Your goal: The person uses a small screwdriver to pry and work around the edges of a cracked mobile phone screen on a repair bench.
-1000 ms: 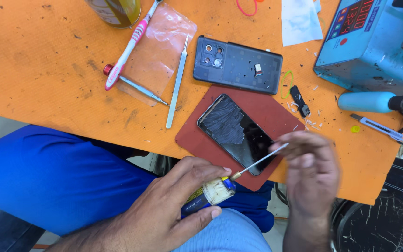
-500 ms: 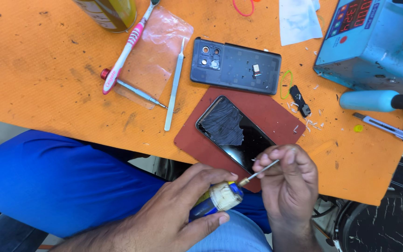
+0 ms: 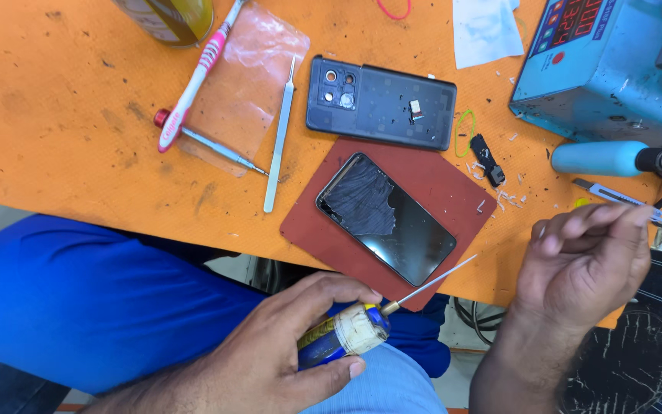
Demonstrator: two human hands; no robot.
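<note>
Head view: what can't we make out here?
- Small tube in the left hand: the body is mostly covered by the fingers, so its full shape is hidden.
- Yellow container: cut off by the top edge.
- Blue machine: cut off by the top and right edges.
- Right hand: seen from the back, palm side hidden; cannot tell if it holds anything.
- Small black part near the phone: too small to identify.

yellow can (image 3: pixel 168 17) cut off at top edge, blue machine (image 3: pixel 614 69) cropped at right
</note>
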